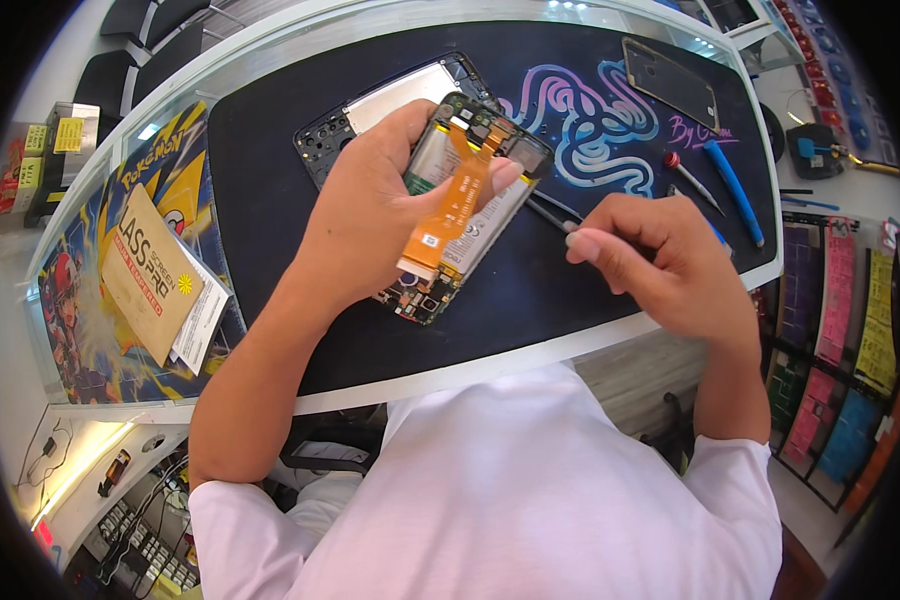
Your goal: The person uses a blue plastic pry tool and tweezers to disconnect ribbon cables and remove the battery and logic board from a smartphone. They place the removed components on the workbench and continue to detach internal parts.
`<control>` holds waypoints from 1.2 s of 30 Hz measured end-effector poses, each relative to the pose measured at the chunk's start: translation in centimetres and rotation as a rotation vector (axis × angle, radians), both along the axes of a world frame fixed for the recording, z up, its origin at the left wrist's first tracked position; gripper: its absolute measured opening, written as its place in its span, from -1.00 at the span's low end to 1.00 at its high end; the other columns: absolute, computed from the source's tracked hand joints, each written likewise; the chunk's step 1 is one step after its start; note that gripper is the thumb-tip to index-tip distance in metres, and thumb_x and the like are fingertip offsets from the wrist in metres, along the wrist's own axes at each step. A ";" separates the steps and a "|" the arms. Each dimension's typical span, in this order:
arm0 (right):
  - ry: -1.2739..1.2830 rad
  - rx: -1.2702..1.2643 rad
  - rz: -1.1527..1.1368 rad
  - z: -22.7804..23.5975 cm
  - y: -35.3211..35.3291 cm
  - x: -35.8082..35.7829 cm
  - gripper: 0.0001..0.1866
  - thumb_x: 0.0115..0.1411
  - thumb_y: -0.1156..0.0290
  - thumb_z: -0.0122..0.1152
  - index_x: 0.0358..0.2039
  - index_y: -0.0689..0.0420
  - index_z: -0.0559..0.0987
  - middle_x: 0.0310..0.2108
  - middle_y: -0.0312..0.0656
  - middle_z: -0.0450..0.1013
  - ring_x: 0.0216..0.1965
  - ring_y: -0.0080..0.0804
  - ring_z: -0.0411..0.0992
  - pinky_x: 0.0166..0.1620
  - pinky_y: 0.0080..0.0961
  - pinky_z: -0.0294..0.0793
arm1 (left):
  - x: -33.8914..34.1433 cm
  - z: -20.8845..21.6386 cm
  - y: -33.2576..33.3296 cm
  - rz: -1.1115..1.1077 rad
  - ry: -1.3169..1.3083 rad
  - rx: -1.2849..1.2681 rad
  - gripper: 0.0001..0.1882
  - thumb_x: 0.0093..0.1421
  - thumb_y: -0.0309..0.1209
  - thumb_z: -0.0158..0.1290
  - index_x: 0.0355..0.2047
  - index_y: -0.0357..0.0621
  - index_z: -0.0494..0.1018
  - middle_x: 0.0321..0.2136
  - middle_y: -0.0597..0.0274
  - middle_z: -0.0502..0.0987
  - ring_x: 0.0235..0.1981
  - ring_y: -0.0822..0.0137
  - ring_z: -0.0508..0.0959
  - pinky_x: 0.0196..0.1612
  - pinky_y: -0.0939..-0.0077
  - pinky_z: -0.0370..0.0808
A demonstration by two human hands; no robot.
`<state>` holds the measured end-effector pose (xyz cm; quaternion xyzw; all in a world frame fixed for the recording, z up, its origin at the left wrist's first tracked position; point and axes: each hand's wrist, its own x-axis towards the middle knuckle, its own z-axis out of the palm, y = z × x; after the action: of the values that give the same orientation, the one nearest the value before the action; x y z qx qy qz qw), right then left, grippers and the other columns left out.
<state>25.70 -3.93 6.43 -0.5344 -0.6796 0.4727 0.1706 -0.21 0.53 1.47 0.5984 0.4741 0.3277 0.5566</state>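
My left hand (355, 215) holds an opened phone (490, 225) tilted over the dark mat. Its battery and circuit boards are bare, and a wide orange flex cable (450, 210) runs lengthwise over the battery under my thumb. To the right of the phone, my right hand (650, 255) is closed, thumb and finger pinched on the end of a slim dark tool (555, 208). That tool reaches toward the phone's edge; its exact kind is unclear. Behind my left hand lies a black phone frame (410, 90) with a silvery plate inside.
A phone back cover (670, 82) lies at the mat's far right. Nearer are a red-capped screwdriver (695, 183) and a blue pen-like tool (735, 195). At left, a paper envelope (150, 270) rests on a colourful printed sheet (70, 320). The white table edge (450, 380) runs before me.
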 end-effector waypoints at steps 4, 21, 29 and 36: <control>-0.137 0.456 0.147 -3.5 -2.6 -1.9 -0.82 0.29 0.46 0.42 -0.10 0.17 0.73 -0.37 -0.19 0.52 -0.40 -0.34 0.47 -0.34 -0.41 0.45 | 0.1 -0.1 0.2 0.049 -0.097 -0.017 -0.54 0.29 -0.06 0.40 -0.10 -0.21 0.59 -0.31 0.28 0.67 -0.33 0.54 0.62 -0.23 0.53 0.59; -0.743 0.732 -0.624 -4.7 -4.1 13.7 -0.67 0.40 0.41 0.29 0.14 0.16 0.65 0.06 -0.05 0.57 0.07 -0.03 0.52 0.18 -0.19 0.48 | 0.1 -0.1 0.0 0.039 -0.022 -0.001 -0.57 0.30 -0.16 0.39 0.00 -0.18 0.57 -0.24 0.30 0.68 -0.29 0.55 0.65 -0.18 0.62 0.59; -0.820 0.595 -0.492 -5.7 -2.7 20.7 -0.63 0.49 0.39 0.17 0.24 0.23 0.57 0.08 0.05 0.56 0.10 0.01 0.55 0.22 -0.30 0.47 | -0.1 0.0 0.0 -0.005 0.061 0.039 -0.57 0.25 -0.10 0.44 -0.14 -0.18 0.58 -0.33 0.28 0.68 -0.32 0.54 0.62 -0.22 0.56 0.55; 0.114 0.669 -0.798 -0.7 -1.2 18.0 -0.56 0.61 0.24 0.05 0.32 0.28 0.40 0.09 -0.01 0.60 0.16 -0.11 0.60 0.33 -0.24 0.51 | -0.2 -0.3 0.2 -0.039 0.003 -0.014 -0.53 0.22 -0.04 0.45 -0.21 -0.17 0.56 -0.40 0.29 0.62 -0.41 0.54 0.54 -0.32 0.50 0.50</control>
<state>43.74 -5.11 5.74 -0.6415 -0.5267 0.1565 0.5353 -0.40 0.69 1.20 0.6042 0.4654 0.3127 0.5662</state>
